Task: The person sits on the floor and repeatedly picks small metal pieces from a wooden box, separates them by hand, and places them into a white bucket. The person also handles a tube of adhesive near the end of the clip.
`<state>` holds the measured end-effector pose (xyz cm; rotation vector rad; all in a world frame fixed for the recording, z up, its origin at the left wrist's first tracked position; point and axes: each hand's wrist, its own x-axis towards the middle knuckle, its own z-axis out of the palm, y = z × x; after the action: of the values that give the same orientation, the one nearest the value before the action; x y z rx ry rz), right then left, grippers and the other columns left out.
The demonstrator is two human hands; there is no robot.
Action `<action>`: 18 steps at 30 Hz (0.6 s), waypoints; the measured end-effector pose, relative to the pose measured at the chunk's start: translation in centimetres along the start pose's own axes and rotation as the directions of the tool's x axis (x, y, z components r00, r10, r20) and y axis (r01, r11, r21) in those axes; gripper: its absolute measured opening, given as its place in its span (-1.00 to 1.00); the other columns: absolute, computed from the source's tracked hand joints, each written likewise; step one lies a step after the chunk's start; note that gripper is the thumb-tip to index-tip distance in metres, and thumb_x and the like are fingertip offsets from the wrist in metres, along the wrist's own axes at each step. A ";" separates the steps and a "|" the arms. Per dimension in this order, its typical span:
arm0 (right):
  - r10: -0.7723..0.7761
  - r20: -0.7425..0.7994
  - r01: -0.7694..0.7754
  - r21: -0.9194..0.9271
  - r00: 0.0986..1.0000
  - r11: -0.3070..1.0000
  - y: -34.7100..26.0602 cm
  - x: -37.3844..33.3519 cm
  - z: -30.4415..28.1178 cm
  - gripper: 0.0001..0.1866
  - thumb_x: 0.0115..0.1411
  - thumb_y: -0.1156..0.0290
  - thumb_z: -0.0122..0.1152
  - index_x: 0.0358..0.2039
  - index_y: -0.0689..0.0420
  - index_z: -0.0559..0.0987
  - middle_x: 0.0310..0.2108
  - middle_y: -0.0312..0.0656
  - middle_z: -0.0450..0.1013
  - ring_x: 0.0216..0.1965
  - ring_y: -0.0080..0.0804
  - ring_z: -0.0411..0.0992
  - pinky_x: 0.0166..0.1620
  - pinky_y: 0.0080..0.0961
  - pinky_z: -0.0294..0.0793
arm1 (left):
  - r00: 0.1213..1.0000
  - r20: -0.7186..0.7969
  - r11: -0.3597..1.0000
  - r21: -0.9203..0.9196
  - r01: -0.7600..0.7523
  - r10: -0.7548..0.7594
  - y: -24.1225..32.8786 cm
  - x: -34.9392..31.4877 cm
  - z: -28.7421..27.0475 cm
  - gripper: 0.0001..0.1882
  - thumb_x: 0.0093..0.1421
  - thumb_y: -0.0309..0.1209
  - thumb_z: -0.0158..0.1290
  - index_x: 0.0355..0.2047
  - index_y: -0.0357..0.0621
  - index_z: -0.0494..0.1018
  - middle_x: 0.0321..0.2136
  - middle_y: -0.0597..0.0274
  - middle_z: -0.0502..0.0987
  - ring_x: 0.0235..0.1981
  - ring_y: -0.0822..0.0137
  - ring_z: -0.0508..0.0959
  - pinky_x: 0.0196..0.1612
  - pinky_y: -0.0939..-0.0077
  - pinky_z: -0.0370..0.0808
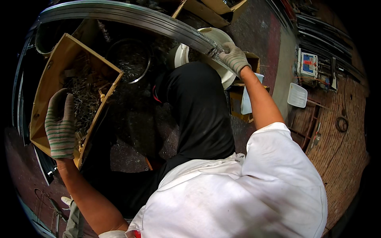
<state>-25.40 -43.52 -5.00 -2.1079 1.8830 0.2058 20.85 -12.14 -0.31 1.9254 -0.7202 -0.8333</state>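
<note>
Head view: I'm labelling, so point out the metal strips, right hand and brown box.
Metal strips [154, 24]: head view, middle stretch.
Right hand [234, 59]: head view, glove back.
Brown box [51, 76]: head view, inner wall.

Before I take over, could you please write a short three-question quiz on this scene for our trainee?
1. Multiple choice: which hand grips the metal strips? A, left; B, right; C, both.
2. True or false: in this view, the white tray is to the right of the wooden box.
3. Short answer: what does the left hand wear?

Key:
1. B, the right hand.
2. True.
3. A striped glove.
</note>
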 end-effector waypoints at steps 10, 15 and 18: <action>0.156 0.339 -0.353 0.657 0.928 0.667 -3.0 -1.1 -1.0 -0.29 0.19 0.63 0.19 0.38 0.21 0.27 -0.14 -0.02 0.57 -0.32 -0.39 0.61 -0.29 -0.51 0.69 | 0.999 0.038 0.999 -0.043 0.005 -0.003 -0.5 -0.5 -0.4 -0.68 0.37 -0.33 0.19 0.08 -0.17 0.54 -0.05 0.27 0.59 -0.04 0.44 0.57 0.06 0.55 0.53; 0.188 0.352 -0.382 0.635 0.917 0.672 -2.7 -1.0 -1.0 -0.29 0.21 0.63 0.19 0.39 0.20 0.25 -0.03 -0.03 0.53 -0.27 -0.38 0.62 -0.26 -0.47 0.71 | 0.997 0.072 0.999 -0.025 0.023 -0.021 -1.0 -0.6 -0.6 -0.69 0.37 -0.33 0.20 0.06 -0.18 0.55 -0.09 0.28 0.59 -0.08 0.45 0.56 0.06 0.54 0.53; 0.162 0.318 -0.339 0.646 0.934 0.684 -4.6 -0.9 0.2 -0.38 0.22 0.58 0.21 0.32 0.18 0.35 -0.06 -0.03 0.53 -0.36 -0.31 0.60 -0.38 -0.42 0.66 | 0.995 0.056 0.996 0.040 -0.079 0.077 -0.7 -0.8 -1.2 -0.71 0.36 -0.36 0.19 0.04 -0.20 0.55 -0.14 0.25 0.59 -0.15 0.43 0.57 0.00 0.53 0.54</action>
<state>-20.98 -42.17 -4.31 -1.2503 1.7247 -0.1738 21.40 -10.66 -0.32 1.9053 -0.8466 -0.8310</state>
